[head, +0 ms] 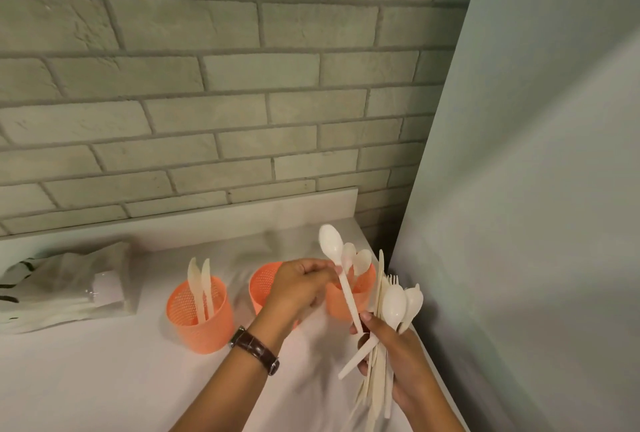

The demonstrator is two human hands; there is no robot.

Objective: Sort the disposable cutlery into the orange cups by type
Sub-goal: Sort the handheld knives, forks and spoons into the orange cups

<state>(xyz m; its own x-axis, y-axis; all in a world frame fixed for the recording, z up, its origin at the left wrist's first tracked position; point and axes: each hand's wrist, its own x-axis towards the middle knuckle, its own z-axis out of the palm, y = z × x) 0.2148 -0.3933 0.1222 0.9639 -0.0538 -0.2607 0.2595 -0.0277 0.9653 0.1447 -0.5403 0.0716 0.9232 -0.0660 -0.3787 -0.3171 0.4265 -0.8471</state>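
We see the left hand (300,288) pinching a white spoon (337,270) (over the orange cups (200,314)), while the right hand (398,359) grips a cutlery bunch (382,310).

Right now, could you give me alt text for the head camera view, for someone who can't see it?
A person's left hand pulls a white plastic spoon from a cutlery bundle held by the right hand. Three orange cups stand on a white counter; the left cup holds two knives.
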